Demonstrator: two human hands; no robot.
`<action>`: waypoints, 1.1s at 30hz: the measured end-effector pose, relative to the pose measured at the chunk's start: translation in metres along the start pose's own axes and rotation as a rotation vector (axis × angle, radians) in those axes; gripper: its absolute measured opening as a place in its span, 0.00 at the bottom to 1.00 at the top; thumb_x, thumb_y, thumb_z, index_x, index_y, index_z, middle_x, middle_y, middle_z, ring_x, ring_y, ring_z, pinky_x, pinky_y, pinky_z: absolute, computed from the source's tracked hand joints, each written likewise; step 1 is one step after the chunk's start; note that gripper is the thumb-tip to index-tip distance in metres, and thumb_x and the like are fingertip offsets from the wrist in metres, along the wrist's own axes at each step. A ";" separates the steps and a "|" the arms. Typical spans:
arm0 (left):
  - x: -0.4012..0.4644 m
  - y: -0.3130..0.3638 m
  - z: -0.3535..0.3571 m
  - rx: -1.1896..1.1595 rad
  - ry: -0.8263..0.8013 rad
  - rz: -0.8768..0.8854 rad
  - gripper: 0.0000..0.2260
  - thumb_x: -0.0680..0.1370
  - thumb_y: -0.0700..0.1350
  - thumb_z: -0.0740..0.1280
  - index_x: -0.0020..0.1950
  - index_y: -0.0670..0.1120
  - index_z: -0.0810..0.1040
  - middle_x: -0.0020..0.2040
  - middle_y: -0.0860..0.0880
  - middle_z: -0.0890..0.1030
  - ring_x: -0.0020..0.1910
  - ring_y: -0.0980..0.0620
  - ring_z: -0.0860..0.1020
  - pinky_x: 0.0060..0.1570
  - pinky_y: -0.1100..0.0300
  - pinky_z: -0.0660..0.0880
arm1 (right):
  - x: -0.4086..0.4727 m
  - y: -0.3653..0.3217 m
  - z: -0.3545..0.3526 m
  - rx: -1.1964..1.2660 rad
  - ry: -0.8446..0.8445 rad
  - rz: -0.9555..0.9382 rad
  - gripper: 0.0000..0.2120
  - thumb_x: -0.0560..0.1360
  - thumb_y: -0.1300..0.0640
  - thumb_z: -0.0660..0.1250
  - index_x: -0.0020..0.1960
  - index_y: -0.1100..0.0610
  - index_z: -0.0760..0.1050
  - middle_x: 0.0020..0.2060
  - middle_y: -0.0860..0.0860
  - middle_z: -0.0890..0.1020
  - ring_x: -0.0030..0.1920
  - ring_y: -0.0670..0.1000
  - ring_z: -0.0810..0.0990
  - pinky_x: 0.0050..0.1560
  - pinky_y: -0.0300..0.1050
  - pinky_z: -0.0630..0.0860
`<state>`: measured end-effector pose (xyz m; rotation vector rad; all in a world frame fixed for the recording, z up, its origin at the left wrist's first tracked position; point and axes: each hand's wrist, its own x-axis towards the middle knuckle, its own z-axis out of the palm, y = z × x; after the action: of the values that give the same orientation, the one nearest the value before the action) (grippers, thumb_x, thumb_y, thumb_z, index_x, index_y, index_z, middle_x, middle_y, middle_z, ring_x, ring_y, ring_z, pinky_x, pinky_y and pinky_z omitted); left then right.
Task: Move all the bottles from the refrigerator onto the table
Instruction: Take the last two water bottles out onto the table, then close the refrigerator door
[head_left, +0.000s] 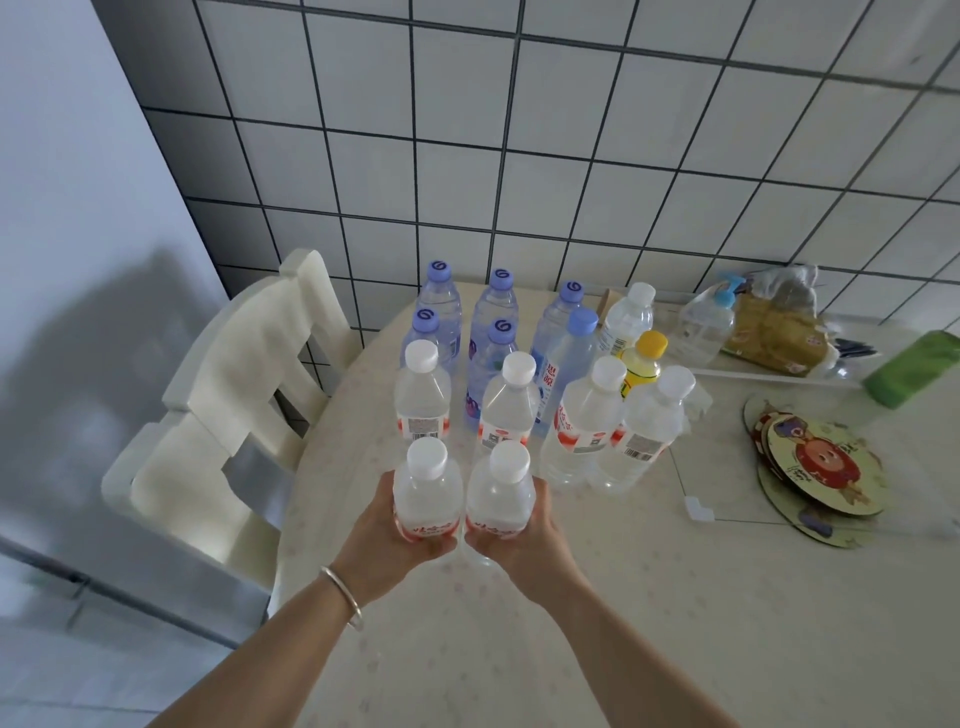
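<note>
Here the left hand (387, 525) grips one white-capped bottle (427, 493) and the right hand (524, 530) grips another bottle (501, 496), side by side. Both are upright over the table (675, 597), just in front of the bottle group (519, 374).

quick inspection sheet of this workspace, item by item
surface: round table with pale patterned cloth, against a tiled wall.
job's things: a cluster of upright capped bottles at the table's back; two more white-capped bottles, left bottle and right bottle, held upright side by side in front of it.
clutter: yellow-capped bottle, pump dispenser, bagged food, green item, round coasters.
grip: left hand holds the left bottle, right hand the right bottle.
cables: nothing seen.
surroundings: white chair left of the table.
</note>
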<state>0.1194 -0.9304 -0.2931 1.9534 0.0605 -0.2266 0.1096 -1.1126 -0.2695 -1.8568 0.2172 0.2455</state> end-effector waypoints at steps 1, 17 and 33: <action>0.000 0.001 0.000 0.003 0.005 -0.004 0.39 0.55 0.56 0.77 0.62 0.54 0.65 0.56 0.55 0.78 0.54 0.52 0.79 0.54 0.50 0.78 | -0.001 -0.001 0.000 -0.008 0.005 0.005 0.33 0.64 0.58 0.77 0.58 0.46 0.59 0.49 0.41 0.73 0.52 0.49 0.75 0.50 0.46 0.74; -0.041 0.049 -0.024 -0.073 0.408 -0.038 0.31 0.68 0.29 0.68 0.69 0.45 0.66 0.64 0.46 0.71 0.59 0.49 0.71 0.61 0.52 0.68 | -0.044 -0.036 -0.033 -0.325 0.219 0.000 0.32 0.71 0.63 0.62 0.72 0.52 0.56 0.69 0.50 0.66 0.68 0.53 0.68 0.61 0.47 0.70; -0.263 0.169 -0.057 -0.163 0.859 0.162 0.16 0.73 0.36 0.66 0.59 0.49 0.72 0.55 0.52 0.76 0.46 0.65 0.75 0.36 0.78 0.69 | -0.228 -0.130 0.016 -0.375 -0.018 -0.660 0.27 0.71 0.56 0.66 0.68 0.51 0.63 0.64 0.47 0.68 0.65 0.48 0.68 0.65 0.42 0.66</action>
<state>-0.1054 -0.9259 -0.0690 1.7534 0.4624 0.7121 -0.0746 -1.0535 -0.0923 -2.1830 -0.4843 -0.1676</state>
